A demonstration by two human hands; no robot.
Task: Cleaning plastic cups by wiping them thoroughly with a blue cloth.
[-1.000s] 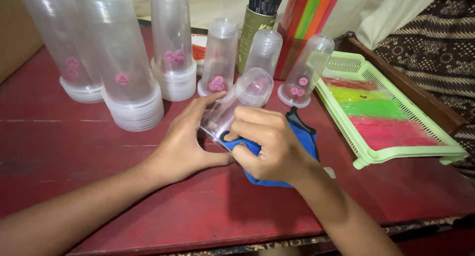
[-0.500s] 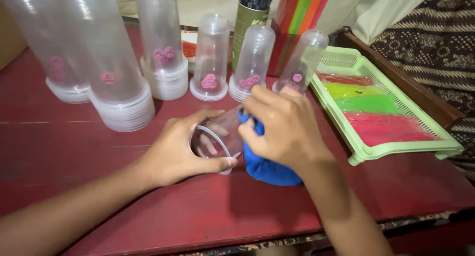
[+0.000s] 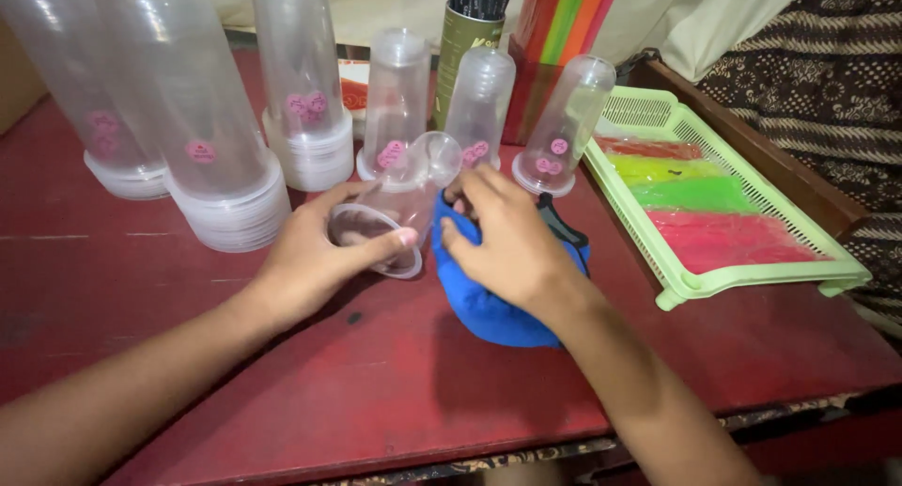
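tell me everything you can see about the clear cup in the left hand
The clear cup looks like thin see-through plastic, tall and tapered, with a rolled rim and a rounded closed bottom. It is empty and lies tilted on its side, the open mouth toward the camera, above the red table. The left hand grips it near the rim, thumb across the mouth edge. The right hand on the blue cloth sits right beside it.

One head view — close, steeply downward over the red table [image 3: 113, 289].
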